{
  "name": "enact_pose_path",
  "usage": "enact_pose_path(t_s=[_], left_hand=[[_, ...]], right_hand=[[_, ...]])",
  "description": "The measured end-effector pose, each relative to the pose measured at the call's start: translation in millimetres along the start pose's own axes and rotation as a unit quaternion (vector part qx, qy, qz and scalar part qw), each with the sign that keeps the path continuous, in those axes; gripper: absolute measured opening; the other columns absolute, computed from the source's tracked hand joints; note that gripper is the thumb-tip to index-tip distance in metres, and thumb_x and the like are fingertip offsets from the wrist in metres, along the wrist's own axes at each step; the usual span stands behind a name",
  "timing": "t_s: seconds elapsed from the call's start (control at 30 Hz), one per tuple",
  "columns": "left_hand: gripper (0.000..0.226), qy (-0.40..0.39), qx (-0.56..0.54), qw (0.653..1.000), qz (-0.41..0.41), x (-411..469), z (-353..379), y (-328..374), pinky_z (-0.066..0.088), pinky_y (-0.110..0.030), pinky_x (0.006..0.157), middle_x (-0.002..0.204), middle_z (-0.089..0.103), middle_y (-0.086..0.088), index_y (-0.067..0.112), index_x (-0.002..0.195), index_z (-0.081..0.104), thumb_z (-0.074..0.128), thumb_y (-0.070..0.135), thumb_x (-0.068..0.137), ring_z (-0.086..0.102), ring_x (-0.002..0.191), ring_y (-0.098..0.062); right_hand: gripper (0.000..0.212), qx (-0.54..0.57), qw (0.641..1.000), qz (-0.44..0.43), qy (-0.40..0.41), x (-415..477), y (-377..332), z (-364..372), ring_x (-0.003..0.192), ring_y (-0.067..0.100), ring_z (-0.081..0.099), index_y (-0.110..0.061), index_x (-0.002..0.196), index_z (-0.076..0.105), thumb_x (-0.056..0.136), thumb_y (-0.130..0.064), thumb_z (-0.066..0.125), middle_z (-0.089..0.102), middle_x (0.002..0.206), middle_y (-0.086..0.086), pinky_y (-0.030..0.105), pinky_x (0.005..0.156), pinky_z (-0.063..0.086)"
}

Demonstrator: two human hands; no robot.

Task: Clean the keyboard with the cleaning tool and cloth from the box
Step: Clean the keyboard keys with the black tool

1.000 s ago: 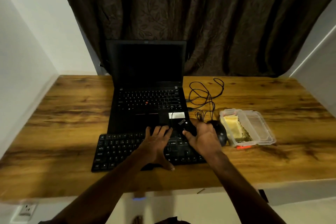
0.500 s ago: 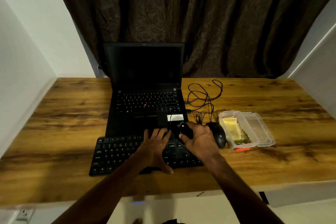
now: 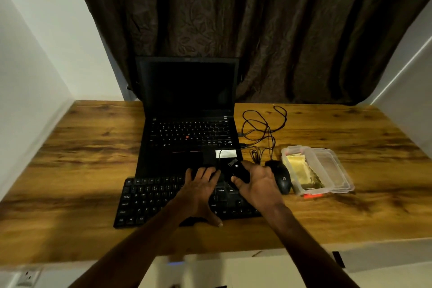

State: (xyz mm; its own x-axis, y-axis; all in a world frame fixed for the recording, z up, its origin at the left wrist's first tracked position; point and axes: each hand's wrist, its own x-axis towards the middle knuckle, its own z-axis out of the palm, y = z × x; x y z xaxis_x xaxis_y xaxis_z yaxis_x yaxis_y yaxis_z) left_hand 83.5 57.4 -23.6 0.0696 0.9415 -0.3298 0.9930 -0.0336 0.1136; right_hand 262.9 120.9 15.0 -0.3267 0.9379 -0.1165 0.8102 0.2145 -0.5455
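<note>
The black flat keyboard [image 3: 152, 199] is lying near-centre on the brown wooden desk [image 3: 81, 147]. The left hand [image 3: 198, 192] is pressing it flat, fingers spread. The right hand [image 3: 259, 184] is gripping the black oblong cleaning tool [image 3: 238, 170], fingers curled round it, at the far-right keys. It is barely shifting from a second ago, so brushing is probably continuing there. The yellow cloth [image 3: 301, 170] is waiting in the clear plastic box [image 3: 336, 170].

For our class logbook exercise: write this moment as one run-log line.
left hand: flat on keyboard | right hand: holds cleaning tool over keyboard | cloth: in open box
</note>
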Motion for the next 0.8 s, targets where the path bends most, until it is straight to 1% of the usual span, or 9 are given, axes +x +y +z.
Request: enact_pose_path(t_s=[0.1, 0.2, 0.23, 0.3, 0.37, 0.47, 0.57, 0.7, 0.8], left_hand=[[0.145, 0.009, 0.001, 1.0, 0.002, 0, 1, 0, -0.001, -0.061, 0.118, 0.162, 0.002, -0.003, 0.016, 0.158, -0.005, 0.073, 0.082, 0.055, 0.002, 0.149, -0.026], [0.146, 0.014, -0.005, 1.0, 0.008, -1, 2, -1, -0.001, -0.061, 0.118, 0.162, 0.003, -0.004, 0.015, 0.158, -0.004, 0.071, 0.084, 0.054, 0.003, 0.149, -0.027], [0.146, 0.016, -0.004, 1.0, 0.01, -1, 2, -1, 0.0, -0.061, 0.118, 0.162, 0.003, -0.005, 0.015, 0.158, -0.004, 0.069, 0.086, 0.054, 0.004, 0.149, -0.027], [0.147, 0.016, -0.005, 1.0, 0.014, -1, 2, -2, 0.002, -0.062, 0.118, 0.163, 0.004, -0.005, 0.015, 0.158, -0.003, 0.068, 0.088, 0.053, 0.004, 0.149, -0.027], [0.147, 0.016, -0.005, 1.0, 0.014, -1, 2, -2, 0.003, -0.061, 0.118, 0.163, 0.004, -0.006, 0.014, 0.158, -0.003, 0.067, 0.088, 0.052, 0.005, 0.149, -0.028], [0.149, 0.016, -0.003, 1.0, 0.019, -1, 2, -2, 0.002, -0.062, 0.118, 0.162, 0.005, -0.006, 0.014, 0.158, -0.003, 0.067, 0.089, 0.05, 0.006, 0.148, -0.028], [0.15, 0.015, -0.004, 1.0, 0.021, 0, 2, -2, 0.002, -0.063, 0.117, 0.162, 0.005, -0.006, 0.013, 0.158, -0.003, 0.066, 0.09, 0.05, 0.005, 0.148, -0.028], [0.148, 0.019, 0.012, 0.999, 0.025, -1, 1, 0, 0.0, -0.063, 0.117, 0.162, 0.005, -0.008, 0.013, 0.158, -0.004, 0.068, 0.088, 0.052, 0.005, 0.148, -0.029], [0.148, 0.024, 0.02, 0.999, 0.032, 2, 2, 4, -0.004, -0.063, 0.115, 0.163, 0.002, -0.009, 0.012, 0.158, -0.005, 0.063, 0.091, 0.053, 0.003, 0.149, -0.03]], right_hand=[[0.068, 0.051, 0.999, -0.013, -0.007, 0, -1, 2, 0.115, 0.015, 0.06, -0.037, 0.128, 0.059, 0.069, -0.071, 0.06, 0.065, 0.116, -0.006, 0.033, 0.094, 0.056], [0.049, 0.056, 0.998, 0.007, 0.006, 3, 7, -11, 0.114, 0.007, 0.048, -0.034, 0.122, 0.065, 0.078, -0.053, 0.074, 0.06, 0.117, -0.008, 0.028, 0.099, 0.047], [0.047, 0.054, 0.998, 0.015, 0.016, 4, 11, -17, 0.113, 0.009, 0.048, -0.033, 0.123, 0.064, 0.08, -0.049, 0.075, 0.06, 0.118, -0.005, 0.031, 0.099, 0.049], [0.044, 0.042, 0.998, 0.023, 0.044, 7, 22, -21, 0.106, 0.017, 0.059, -0.032, 0.12, 0.064, 0.081, -0.049, 0.074, 0.065, 0.113, 0.0, 0.037, 0.09, 0.057], [0.038, 0.023, 0.998, 0.03, 0.04, 6, 24, -22, 0.099, 0.019, 0.062, -0.032, 0.115, 0.063, 0.083, -0.051, 0.072, 0.067, 0.108, 0.0, 0.037, 0.082, 0.059], [0.055, 0.031, 0.999, 0.01, 0.044, 2, 21, -17, 0.108, 0.018, 0.059, -0.033, 0.122, 0.061, 0.077, -0.064, 0.065, 0.065, 0.113, -0.001, 0.036, 0.089, 0.056], [0.042, 0.051, 0.998, -0.027, 0.025, 0, 12, -23, 0.103, 0.014, 0.063, -0.029, 0.12, 0.068, 0.082, -0.044, 0.075, 0.071, 0.108, -0.004, 0.032, 0.091, 0.056], [0.037, 0.057, 0.998, -0.015, -0.003, 9, 23, -38, 0.095, 0.015, 0.069, -0.031, 0.109, 0.071, 0.076, -0.047, 0.077, 0.073, 0.103, -0.003, 0.035, 0.083, 0.061], [0.03, 0.055, 0.998, -0.033, -0.02, 11, 29, -44, 0.09, 0.013, 0.071, -0.024, 0.11, 0.072, 0.082, -0.031, 0.08, 0.075, 0.101, -0.003, 0.032, 0.08, 0.061]])
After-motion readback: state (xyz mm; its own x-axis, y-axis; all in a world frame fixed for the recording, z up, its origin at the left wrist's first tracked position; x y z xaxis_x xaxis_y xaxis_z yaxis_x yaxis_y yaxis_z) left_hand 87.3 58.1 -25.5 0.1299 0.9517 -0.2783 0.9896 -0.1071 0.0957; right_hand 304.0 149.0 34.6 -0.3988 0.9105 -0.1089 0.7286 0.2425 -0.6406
